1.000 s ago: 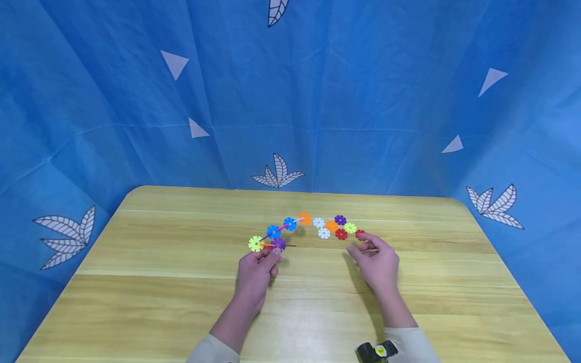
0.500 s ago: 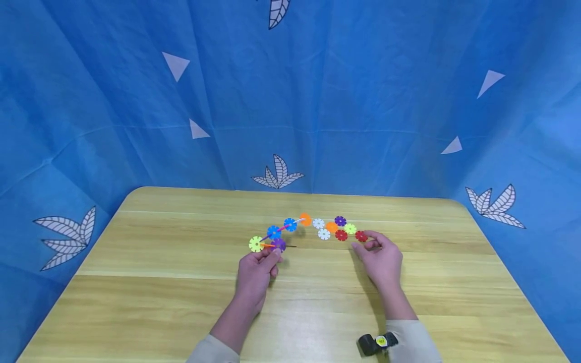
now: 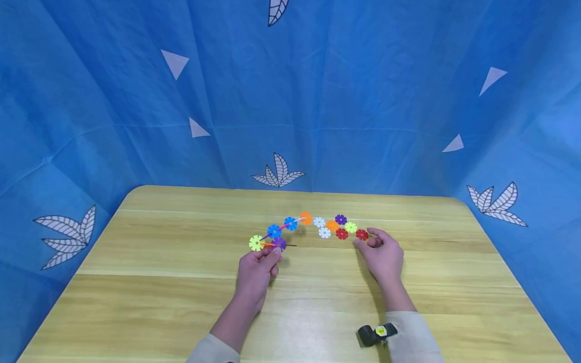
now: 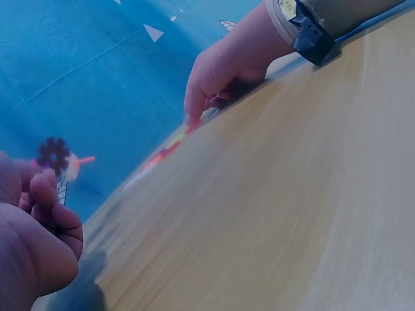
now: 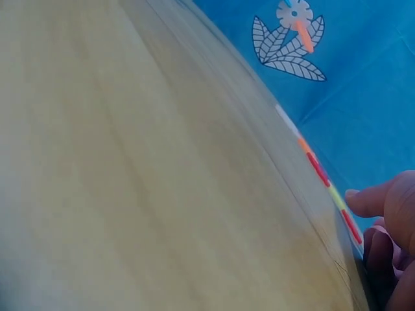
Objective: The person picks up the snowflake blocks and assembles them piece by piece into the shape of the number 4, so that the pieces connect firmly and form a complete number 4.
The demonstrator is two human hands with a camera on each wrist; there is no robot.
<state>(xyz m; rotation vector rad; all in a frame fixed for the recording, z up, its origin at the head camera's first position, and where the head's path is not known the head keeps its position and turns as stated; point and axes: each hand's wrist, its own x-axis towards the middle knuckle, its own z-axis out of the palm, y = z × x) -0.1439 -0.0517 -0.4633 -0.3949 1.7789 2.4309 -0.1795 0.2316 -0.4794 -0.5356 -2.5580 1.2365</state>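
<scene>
In the head view, my left hand pinches a purple notched plastic disc, part of a linked chain held above the table. The chain also has a yellow-green disc, two blue discs and an orange disc at its far end. My right hand is at a red disc lying flat at the right end of a group of loose discs. Its index finger is by the disc's right edge and its thumb stands apart, below the disc. The fingertips' exact contact is unclear.
Beside that red disc lie two white discs, an orange disc, a dark purple disc, a yellow-green disc and another red disc. A blue curtain hangs behind the wooden table.
My right hand has shifted slightly to the right, and its index finger has slid off the red disc's top to its right edge. The left hand and its chain stay in place.
</scene>
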